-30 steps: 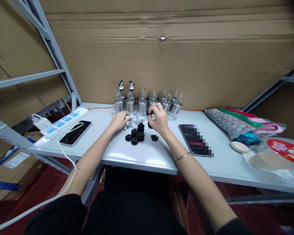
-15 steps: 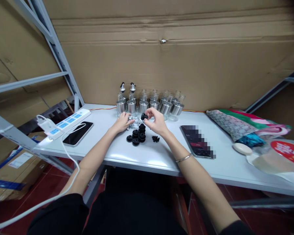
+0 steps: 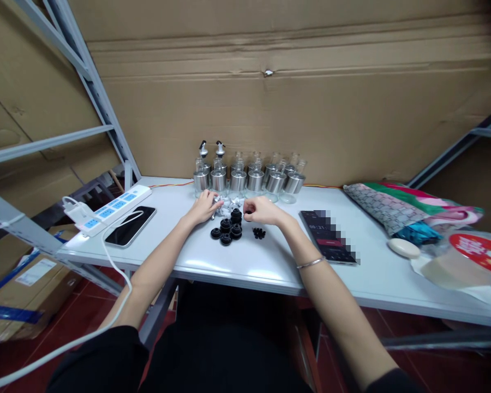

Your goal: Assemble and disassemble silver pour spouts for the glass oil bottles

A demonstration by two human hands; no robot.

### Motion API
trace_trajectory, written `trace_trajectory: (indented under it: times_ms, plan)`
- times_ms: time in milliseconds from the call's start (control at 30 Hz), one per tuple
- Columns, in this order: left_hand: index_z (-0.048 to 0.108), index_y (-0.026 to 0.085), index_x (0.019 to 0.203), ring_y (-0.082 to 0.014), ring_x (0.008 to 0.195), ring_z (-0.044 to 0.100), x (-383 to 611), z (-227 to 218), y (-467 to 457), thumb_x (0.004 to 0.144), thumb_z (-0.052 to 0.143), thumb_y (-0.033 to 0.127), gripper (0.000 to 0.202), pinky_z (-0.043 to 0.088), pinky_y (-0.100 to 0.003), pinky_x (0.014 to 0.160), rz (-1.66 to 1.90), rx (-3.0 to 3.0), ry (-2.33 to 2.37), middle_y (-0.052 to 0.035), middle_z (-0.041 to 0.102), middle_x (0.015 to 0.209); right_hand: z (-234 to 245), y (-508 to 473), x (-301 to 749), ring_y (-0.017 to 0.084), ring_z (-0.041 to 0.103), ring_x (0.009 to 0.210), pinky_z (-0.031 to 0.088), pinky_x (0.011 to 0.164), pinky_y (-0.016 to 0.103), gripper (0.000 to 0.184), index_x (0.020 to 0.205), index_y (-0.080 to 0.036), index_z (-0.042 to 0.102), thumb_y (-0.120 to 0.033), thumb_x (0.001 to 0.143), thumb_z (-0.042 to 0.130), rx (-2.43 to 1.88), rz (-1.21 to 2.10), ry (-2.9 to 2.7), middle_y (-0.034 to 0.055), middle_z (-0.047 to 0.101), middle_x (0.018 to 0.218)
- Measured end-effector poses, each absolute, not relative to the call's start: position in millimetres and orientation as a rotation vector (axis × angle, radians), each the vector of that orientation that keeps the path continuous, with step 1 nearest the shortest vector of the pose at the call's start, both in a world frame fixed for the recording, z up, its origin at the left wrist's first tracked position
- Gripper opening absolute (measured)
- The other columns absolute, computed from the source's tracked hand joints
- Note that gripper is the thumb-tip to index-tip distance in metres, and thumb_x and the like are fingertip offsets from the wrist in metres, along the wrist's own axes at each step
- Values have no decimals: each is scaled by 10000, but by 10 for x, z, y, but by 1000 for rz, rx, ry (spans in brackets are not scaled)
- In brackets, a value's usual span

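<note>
My left hand (image 3: pixel 204 208) rests on the table with its fingers stretched out, against the left side of a heap of silvery pourer spouts (image 3: pixel 229 207). My right hand (image 3: pixel 264 210) is closed in a pinch around a black ribbed stopper (image 3: pixel 247 217), which the fingers mostly hide. Between the hands and nearer me, several black stoppers (image 3: pixel 226 226) stand clustered together. To their right lies a small group of tiny black caps (image 3: pixel 259 233). Behind the hands, glass bottles with metal sleeves (image 3: pixel 255 180) stand in rows; two at the back left carry pourer tops (image 3: pixel 220 148).
A white power strip (image 3: pixel 117 209) with a plugged-in cable and a dark phone (image 3: pixel 131 226) lie at left. At right are another phone (image 3: pixel 329 237), a patterned bag (image 3: pixel 376 210), an oval white object (image 3: pixel 404 248) and a red-lidded container (image 3: pixel 466 267). Cardboard stands behind the table.
My right hand has lowered and turned downward, so the black stopper it pinches is now mostly hidden. My left hand has stayed by the silvery heap.
</note>
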State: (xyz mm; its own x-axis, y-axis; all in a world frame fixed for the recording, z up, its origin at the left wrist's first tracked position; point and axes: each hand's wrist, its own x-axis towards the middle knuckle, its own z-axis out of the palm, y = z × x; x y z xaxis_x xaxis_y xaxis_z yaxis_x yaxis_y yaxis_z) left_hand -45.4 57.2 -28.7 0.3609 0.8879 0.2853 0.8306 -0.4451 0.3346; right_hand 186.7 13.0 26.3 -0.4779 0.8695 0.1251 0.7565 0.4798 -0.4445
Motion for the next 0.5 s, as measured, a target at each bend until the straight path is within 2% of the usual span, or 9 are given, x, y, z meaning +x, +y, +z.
trace_trajectory:
  times_ms: [300, 500]
  plan:
    - [477, 170, 1191, -263, 1133, 457, -473, -310, 584, 950, 366, 469, 399, 393, -407, 976, 665, 2484, 1563, -115, 466, 1148, 248, 96, 1841, 121, 489, 593, 346, 554, 228, 120, 734, -148, 641, -127, 624, 596, -1381, 611, -2536, -6, 594, 654]
    - [484, 175, 1175, -270, 1139, 452, -480, -335, 605, 946, 374, 471, 390, 396, -420, 969, 690, 2479, 1551, -114, 470, 1136, 245, 85, 1829, 113, 495, 607, 349, 549, 215, 197, 826, -146, 645, -118, 632, 625, -1387, 629, -2554, -18, 576, 679]
